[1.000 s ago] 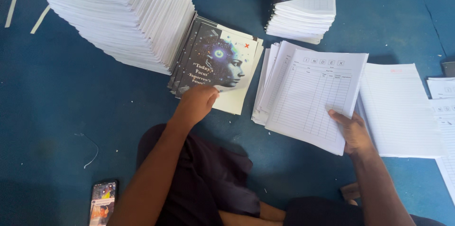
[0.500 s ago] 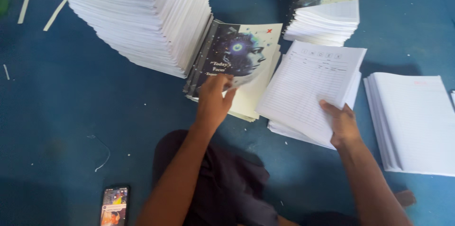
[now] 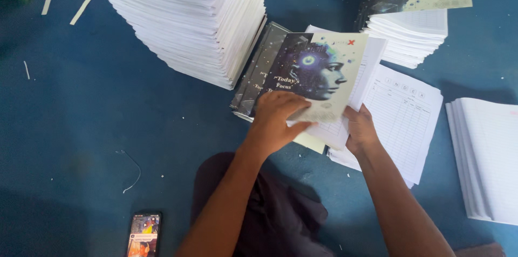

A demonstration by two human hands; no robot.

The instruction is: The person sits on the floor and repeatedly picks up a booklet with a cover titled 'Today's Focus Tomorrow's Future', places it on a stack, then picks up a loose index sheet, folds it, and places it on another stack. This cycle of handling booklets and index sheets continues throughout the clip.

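Hands meet over a printed cover (image 3: 318, 76), dark on one side and pale on the other, with a profile head drawn on it. The left hand (image 3: 278, 119) lies on its lower edge, fingers curled and pinching it; the right hand (image 3: 360, 130) grips a sheaf of ruled pages (image 3: 402, 119) from below, thumb on top, with the cover laid over the sheaf's left part. More covers (image 3: 253, 73) lie fanned underneath, leaning against a tall stack (image 3: 189, 14) of white page blocks. Judging by this, one cover is being matched to one block, and most of the work looks left: the tall stack is uncovered, and another white pile (image 3: 485, 160) lies at the right. A smaller pile (image 3: 413, 30) behind carries a cover on top, so some may be finished. Everything lies on a blue floor (image 3: 81, 117), scattered with paper strips (image 3: 83, 3) and a bit of thread (image 3: 132, 168). A phone (image 3: 143, 234) with a lit screen lies near the person's dark-clothed knee (image 3: 280, 219). No walls show.
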